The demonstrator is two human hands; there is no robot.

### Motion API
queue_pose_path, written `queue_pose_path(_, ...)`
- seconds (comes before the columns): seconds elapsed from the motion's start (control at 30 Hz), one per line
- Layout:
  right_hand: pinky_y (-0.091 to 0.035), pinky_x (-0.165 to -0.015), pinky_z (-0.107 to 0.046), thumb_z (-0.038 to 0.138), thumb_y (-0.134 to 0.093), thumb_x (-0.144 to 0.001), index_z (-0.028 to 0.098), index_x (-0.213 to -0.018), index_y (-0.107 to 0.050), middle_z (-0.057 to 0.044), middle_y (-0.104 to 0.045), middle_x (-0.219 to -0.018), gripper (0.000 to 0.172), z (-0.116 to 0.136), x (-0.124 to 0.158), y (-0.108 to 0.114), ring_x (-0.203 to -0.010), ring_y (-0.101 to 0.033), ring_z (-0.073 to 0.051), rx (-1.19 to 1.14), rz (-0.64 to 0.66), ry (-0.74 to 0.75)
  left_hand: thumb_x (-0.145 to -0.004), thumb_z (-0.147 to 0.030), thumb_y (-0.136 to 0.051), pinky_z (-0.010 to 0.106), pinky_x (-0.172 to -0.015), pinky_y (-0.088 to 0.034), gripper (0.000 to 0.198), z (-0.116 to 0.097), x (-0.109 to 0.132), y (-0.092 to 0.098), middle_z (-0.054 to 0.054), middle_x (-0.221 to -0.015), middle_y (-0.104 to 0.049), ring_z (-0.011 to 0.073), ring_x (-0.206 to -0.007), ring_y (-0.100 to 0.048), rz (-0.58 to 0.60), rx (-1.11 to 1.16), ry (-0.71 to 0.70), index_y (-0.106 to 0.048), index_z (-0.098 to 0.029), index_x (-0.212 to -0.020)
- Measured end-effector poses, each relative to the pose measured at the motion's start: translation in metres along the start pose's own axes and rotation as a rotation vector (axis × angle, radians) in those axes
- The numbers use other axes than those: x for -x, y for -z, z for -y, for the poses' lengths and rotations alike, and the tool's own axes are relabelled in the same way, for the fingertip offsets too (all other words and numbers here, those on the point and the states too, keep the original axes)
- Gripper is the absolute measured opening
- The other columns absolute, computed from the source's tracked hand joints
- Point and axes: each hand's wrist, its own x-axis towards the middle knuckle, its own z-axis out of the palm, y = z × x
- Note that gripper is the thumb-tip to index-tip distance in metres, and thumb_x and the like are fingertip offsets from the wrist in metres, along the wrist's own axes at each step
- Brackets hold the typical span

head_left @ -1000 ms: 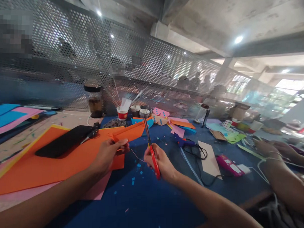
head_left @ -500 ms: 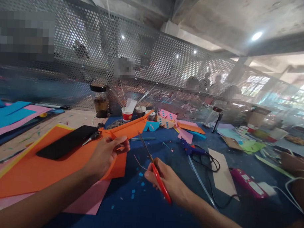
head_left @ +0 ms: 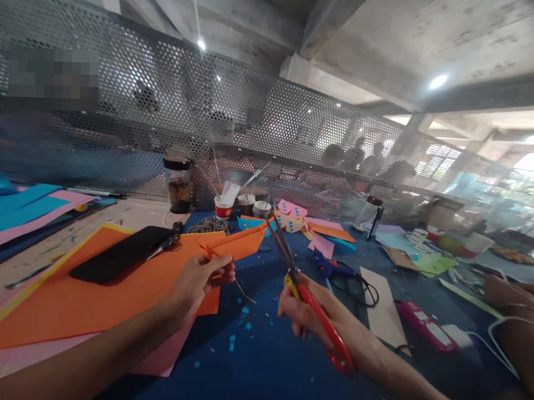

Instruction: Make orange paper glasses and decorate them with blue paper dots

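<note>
Between the fingers of my left hand [head_left: 205, 279] is a folded strip of orange paper [head_left: 241, 244], raised above the blue table. My right hand [head_left: 318, 310] grips scissors [head_left: 321, 324] with red and yellow handles. Their slightly parted blades point up and away, the tips close to the strip's far right end; whether they touch it I cannot tell. Below my left hand lie orange sheets [head_left: 127, 312] over a pink sheet. On these rest a black phone [head_left: 120, 253] and a small dark-handled tool [head_left: 167, 243]. Tiny blue scraps [head_left: 245, 310] dot the table between my hands.
A blue glue gun [head_left: 335, 265] with its cord lies right of the scissors, near a beige card [head_left: 383, 303] and a magenta device [head_left: 424, 325]. Behind stand paper cups [head_left: 223, 208], a jar [head_left: 178, 185] and a mesh panel [head_left: 270, 118]. Another person's hand [head_left: 504, 293] is at far right.
My right hand has moved right, and the scissor blades have opened slightly and sit near the strip's right end. My left hand still holds the orange strip, a little lower and further right in view.
</note>
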Motion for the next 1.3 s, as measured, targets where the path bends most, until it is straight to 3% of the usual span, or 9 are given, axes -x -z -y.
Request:
queue_pose_path(0.17, -0.051, -0.071, -0.029, 0.074, -0.068, -0.098, 0.019, -0.104, -0.062, 0.000, -0.062, -0.088, 0.056, -0.008, -0.015, 0.018, -0.077, -0.061, -0.015, 0.088, 0.003, -0.024, -0.061, -0.032, -0.099, 0.032, -0.068, -0.066, 0.030, -0.007, -0.003, -0.010, 0.006, -0.067, -0.075, 0.0179, -0.063, -0.070, 0.023, 0.009, -0.003, -0.074, -0.016, -0.063)
queue_pose_path(0.27, -0.051, -0.067, -0.028, 0.081, -0.067, -0.094, 0.018, -0.100, -0.063, -0.003, -0.065, -0.095, 0.064, -0.020, -0.028, 0.015, -0.075, -0.061, -0.014, -0.021, 0.015, -0.057, -0.060, -0.031, -0.099, 0.031, -0.067, -0.066, 0.029, -0.009, -0.012, -0.017, 0.006, -0.067, -0.075, 0.0176, -0.063, -0.070, 0.033, 0.014, -0.013, -0.075, -0.015, -0.064)
queue_pose_path(0.4, -0.051, -0.071, -0.027, 0.087, -0.062, -0.092, 0.016, -0.095, -0.065, 0.000, -0.061, -0.081, 0.071, -0.028, -0.034, 0.008, -0.074, -0.060, -0.014, -0.086, 0.073, -0.049, -0.062, -0.029, -0.097, 0.031, -0.069, -0.066, 0.026, -0.002, -0.027, -0.022, 0.005, -0.068, -0.076, 0.0173, -0.063, -0.071, 0.025, 0.021, -0.026, -0.075, -0.016, -0.067)
queue_pose_path(0.67, -0.051, -0.069, -0.028, 0.095, -0.061, -0.086, 0.017, -0.103, -0.063, -0.005, -0.068, -0.102, 0.080, -0.043, -0.035, 0.006, -0.077, -0.066, -0.014, -0.122, 0.015, -0.131, -0.056, -0.039, -0.103, 0.031, -0.065, -0.066, 0.040, 0.014, -0.038, -0.013, 0.005, -0.065, -0.075, 0.0181, -0.059, -0.072, 0.042, 0.005, 0.023, -0.069, -0.017, -0.059)
queue_pose_path(0.87, -0.052, -0.068, -0.028, 0.089, -0.066, -0.088, 0.019, -0.097, -0.060, 0.000, -0.060, -0.086, 0.071, -0.049, -0.030, -0.002, -0.073, -0.060, -0.015, -0.183, 0.081, -0.168, -0.055, -0.030, -0.103, 0.029, -0.063, -0.066, 0.032, 0.010, -0.033, -0.015, 0.005, -0.066, -0.076, 0.0173, -0.059, -0.073, 0.024, 0.041, 0.062, -0.077, -0.014, -0.065)
queue_pose_path(1.07, -0.041, -0.060, -0.026, 0.079, -0.060, -0.100, 0.024, -0.092, -0.052, 0.004, -0.050, -0.075, 0.056, -0.058, -0.029, -0.006, -0.065, -0.047, -0.014, -0.082, -0.007, -0.159, -0.061, -0.023, -0.099, 0.025, -0.065, -0.067, 0.024, -0.014, -0.018, -0.025, 0.005, -0.070, -0.076, 0.0153, -0.064, -0.072, 0.030, 0.104, 0.030, -0.080, -0.012, -0.070)
queue_pose_path(1.3, -0.035, -0.059, -0.025, 0.078, -0.060, -0.101, 0.022, -0.091, -0.048, 0.005, -0.044, -0.080, 0.057, -0.057, -0.031, -0.009, -0.067, -0.041, -0.011, -0.001, -0.002, -0.119, -0.057, -0.029, -0.100, 0.027, -0.067, -0.067, 0.026, -0.030, -0.001, -0.034, 0.006, -0.069, -0.076, 0.0179, -0.066, -0.073, 0.040, 0.114, 0.007, -0.080, -0.013, -0.065)
